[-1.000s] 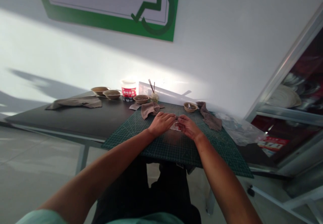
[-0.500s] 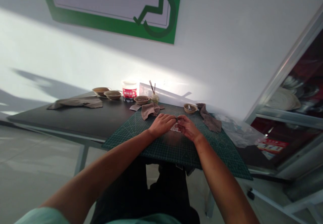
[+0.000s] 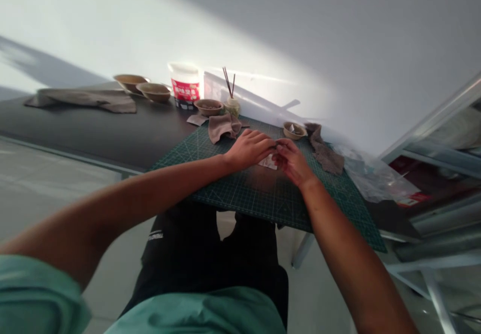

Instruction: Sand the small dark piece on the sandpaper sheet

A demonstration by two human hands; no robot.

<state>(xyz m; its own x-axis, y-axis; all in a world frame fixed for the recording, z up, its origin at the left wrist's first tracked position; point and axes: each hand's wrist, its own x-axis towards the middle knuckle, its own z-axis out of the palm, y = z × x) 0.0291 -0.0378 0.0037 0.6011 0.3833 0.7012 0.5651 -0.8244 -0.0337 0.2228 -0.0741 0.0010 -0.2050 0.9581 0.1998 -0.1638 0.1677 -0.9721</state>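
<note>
My left hand (image 3: pixel 251 148) and my right hand (image 3: pixel 291 159) meet fingertip to fingertip just above the green cutting mat (image 3: pixel 240 191). The fingers of both are closed at a small dark thing between them, too small and too covered to name. Below the fingers lies a small whitish printed piece (image 3: pixel 268 162), partly hidden by my hands. A folded brown cloth (image 3: pixel 224 127) is on the mat beyond my left hand. Behind my right hand stands a small tan bowl (image 3: pixel 294 131) with a pale packet-like piece in it.
Along the wall stand a white tub with a red label (image 3: pixel 185 87), tan bowls (image 3: pixel 154 92), a bowl of small bits (image 3: pixel 209 107) and a jar with sticks (image 3: pixel 232 106). A grey-brown cloth (image 3: pixel 80 100) lies far left. At right are a crumpled brown cloth (image 3: pixel 326 154) and clear plastic (image 3: pixel 364 173).
The camera view has tilted downward, so the table sits higher and the green-framed sign has left the picture. My hands stay together over the mat, fingers still closed.
</note>
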